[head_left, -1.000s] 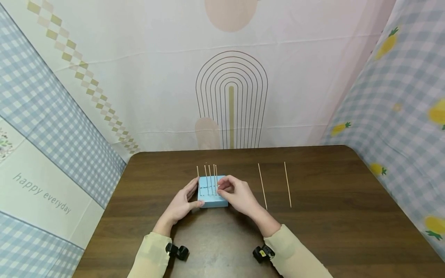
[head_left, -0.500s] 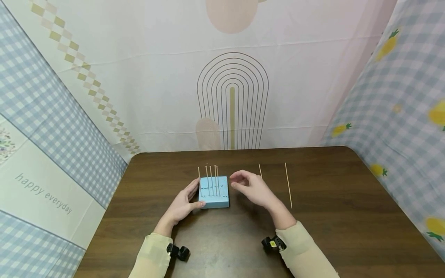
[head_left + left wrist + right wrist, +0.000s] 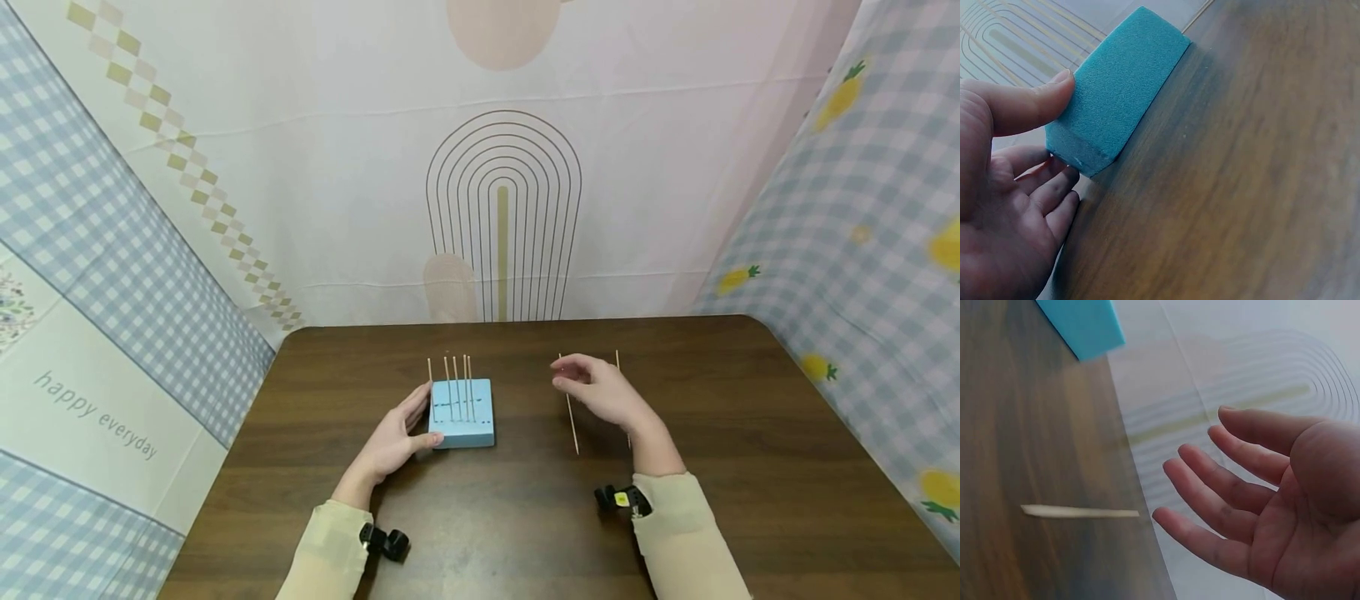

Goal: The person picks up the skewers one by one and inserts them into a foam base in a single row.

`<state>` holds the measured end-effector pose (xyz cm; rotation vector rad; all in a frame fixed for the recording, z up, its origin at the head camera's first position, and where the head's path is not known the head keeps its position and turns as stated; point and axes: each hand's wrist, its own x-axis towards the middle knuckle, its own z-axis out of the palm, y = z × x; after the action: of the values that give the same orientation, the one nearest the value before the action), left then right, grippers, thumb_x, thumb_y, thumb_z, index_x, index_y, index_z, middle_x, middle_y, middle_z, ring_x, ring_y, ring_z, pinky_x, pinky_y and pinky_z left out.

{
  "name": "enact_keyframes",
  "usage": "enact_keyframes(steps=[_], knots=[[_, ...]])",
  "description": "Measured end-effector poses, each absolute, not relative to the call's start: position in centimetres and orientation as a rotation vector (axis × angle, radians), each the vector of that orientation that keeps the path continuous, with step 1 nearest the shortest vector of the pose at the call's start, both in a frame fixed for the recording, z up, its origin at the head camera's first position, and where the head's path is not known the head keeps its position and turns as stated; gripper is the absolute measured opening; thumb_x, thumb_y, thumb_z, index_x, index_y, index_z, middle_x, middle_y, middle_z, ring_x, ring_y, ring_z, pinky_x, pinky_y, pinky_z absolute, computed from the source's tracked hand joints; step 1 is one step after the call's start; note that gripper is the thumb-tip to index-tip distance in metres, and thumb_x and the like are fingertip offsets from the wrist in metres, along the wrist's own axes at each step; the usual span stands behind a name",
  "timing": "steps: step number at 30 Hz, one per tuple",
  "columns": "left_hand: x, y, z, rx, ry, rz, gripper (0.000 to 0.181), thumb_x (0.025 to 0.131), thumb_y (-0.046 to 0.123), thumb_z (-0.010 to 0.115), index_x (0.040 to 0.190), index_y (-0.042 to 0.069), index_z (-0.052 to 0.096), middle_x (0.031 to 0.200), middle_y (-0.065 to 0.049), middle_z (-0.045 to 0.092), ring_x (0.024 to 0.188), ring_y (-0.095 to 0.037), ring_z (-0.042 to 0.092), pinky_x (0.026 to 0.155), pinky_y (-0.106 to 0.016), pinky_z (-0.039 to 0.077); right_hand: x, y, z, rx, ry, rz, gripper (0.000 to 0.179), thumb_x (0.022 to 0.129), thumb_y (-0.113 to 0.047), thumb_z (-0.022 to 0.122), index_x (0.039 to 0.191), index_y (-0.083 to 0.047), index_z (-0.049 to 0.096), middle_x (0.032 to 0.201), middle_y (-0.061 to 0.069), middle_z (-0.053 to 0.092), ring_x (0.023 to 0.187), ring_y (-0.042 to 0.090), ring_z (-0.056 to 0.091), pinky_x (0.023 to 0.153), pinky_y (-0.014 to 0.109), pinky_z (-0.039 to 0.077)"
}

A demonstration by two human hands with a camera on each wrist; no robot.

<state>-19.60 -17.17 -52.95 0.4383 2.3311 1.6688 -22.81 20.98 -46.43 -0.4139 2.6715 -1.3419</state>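
Dark brown wood-grain table, left hand with fingers gripping, right hand with fingers loosely parted; light-blue square block in left hand, toward table's far edge; five thin pale wooden sticks upright in block, two lying sticks by right hand

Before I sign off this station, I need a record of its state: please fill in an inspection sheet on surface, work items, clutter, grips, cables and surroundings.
Surface: brown wood-grain table.
Work items: blue block with five upright sticks visible; to its right, two loose sticks on the table, one partly hidden.
Clutter: nothing seen.
Grips: left grip holds the block's left side; right grip, fingers relaxed and holding nothing visible, is near the loose sticks.
Cables: nothing seen.
Surroundings: white patterned cloth behind; blue-checked cloth at both sides; black device on each sleeve.
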Motion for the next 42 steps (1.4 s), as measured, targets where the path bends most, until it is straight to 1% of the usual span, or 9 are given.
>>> enact_keyframes(steps=[4, 7, 10, 13, 17, 23, 31, 36, 42], knots=[[-19.6, -17.2, -52.9, 0.440, 2.334, 1.667, 0.092, 0.098, 0.010, 0.079, 0.171, 0.004, 0.023, 0.178, -0.018, 0.011, 0.162, -0.037, 0.018, 0.127, -0.056, 0.023, -22.9, 22.7, -46.4, -0.334, 2.672, -1.381, 0.036, 0.107, -0.020, 0.069, 0.137, -0.002, 0.067, 0.122, 0.013, 0.073, 0.107, 0.031, 0.070, 0.086, 0.042, 0.059], [-19.6, -17.2, -52.9, 0.437, 2.335, 1.664, 0.092, 0.098, 0.010, 0.080, 0.171, 0.005, 0.023, 0.178, -0.018, 0.011, 0.162, -0.037, 0.018, 0.127, -0.056, 0.023, -22.7, 23.9, -46.4, -0.267, 2.663, -1.407, 0.038, 0.108, -0.021, 0.068, 0.140, -0.002, 0.065, 0.125, 0.017, 0.071, 0.108, 0.037, 0.069, 0.088, 0.047, 0.060], [-19.7, -17.0, -53.0, 0.447, 2.339, 1.662, 0.093, 0.098, 0.010, 0.079, 0.171, 0.005, 0.022, 0.178, -0.018, 0.011, 0.162, -0.037, 0.018, 0.127, -0.056, 0.023, -22.5, 24.9, -46.4, -0.221, 2.661, -1.422, 0.039, 0.107, -0.021, 0.069, 0.141, -0.001, 0.064, 0.128, 0.019, 0.070, 0.110, 0.038, 0.068, 0.090, 0.052, 0.060], [-19.7, -16.7, -53.1, 0.451, 2.349, 1.663, 0.093, 0.098, 0.010, 0.080, 0.171, 0.005, 0.022, 0.178, -0.017, 0.013, 0.161, -0.037, 0.019, 0.127, -0.057, 0.024, -22.2, 25.7, -46.5, -0.186, 2.659, -1.405, 0.042, 0.107, -0.022, 0.069, 0.142, 0.000, 0.063, 0.131, 0.021, 0.069, 0.110, 0.038, 0.068, 0.091, 0.052, 0.060], [-19.5, -16.6, -53.2, 0.441, 2.359, 1.665, 0.093, 0.098, 0.009, 0.080, 0.171, 0.004, 0.023, 0.178, -0.017, 0.015, 0.161, -0.038, 0.021, 0.126, -0.057, 0.025, -21.4, 26.7, -47.0, -0.113, 2.648, -1.369, 0.046, 0.107, -0.023, 0.070, 0.144, 0.002, 0.061, 0.137, 0.025, 0.066, 0.115, 0.036, 0.067, 0.091, 0.048, 0.060], [-19.2, -16.9, -53.5, 0.424, 2.357, 1.651, 0.093, 0.098, 0.010, 0.080, 0.171, 0.005, 0.022, 0.178, -0.017, 0.015, 0.161, -0.037, 0.021, 0.126, -0.057, 0.025, -20.4, 28.1, -48.0, 0.049, 2.573, -1.416, 0.051, 0.104, -0.014, 0.072, 0.146, 0.008, 0.054, 0.142, 0.033, 0.059, 0.120, 0.041, 0.066, 0.094, 0.051, 0.061], [-19.2, -17.2, -53.2, 0.429, 2.337, 1.671, 0.093, 0.097, 0.010, 0.081, 0.171, 0.005, 0.024, 0.178, -0.017, 0.014, 0.161, -0.036, 0.020, 0.127, -0.056, 0.025, -21.3, 28.2, -48.7, 0.130, 2.582, -1.403, 0.057, 0.100, -0.009, 0.076, 0.148, 0.008, 0.051, 0.140, 0.034, 0.057, 0.114, 0.043, 0.067, 0.088, 0.049, 0.063], [-19.3, -17.2, -53.1, 0.430, 2.343, 1.668, 0.093, 0.097, 0.010, 0.081, 0.171, 0.004, 0.023, 0.178, -0.017, 0.014, 0.161, -0.037, 0.021, 0.126, -0.057, 0.025, -21.6, 28.2, -48.8, 0.168, 2.603, -1.348, 0.060, 0.095, -0.004, 0.080, 0.146, 0.008, 0.051, 0.135, 0.033, 0.058, 0.106, 0.039, 0.069, 0.082, 0.045, 0.063], [-19.6, -17.1, -53.1, 0.416, 2.344, 1.661, 0.094, 0.097, 0.011, 0.081, 0.171, 0.007, 0.022, 0.178, -0.013, 0.015, 0.161, -0.032, 0.022, 0.127, -0.052, 0.024, -21.7, 28.5, -48.9, 0.183, 2.584, -1.336, 0.063, 0.091, -0.001, 0.083, 0.146, 0.009, 0.051, 0.131, 0.033, 0.060, 0.101, 0.035, 0.070, 0.078, 0.042, 0.063]])
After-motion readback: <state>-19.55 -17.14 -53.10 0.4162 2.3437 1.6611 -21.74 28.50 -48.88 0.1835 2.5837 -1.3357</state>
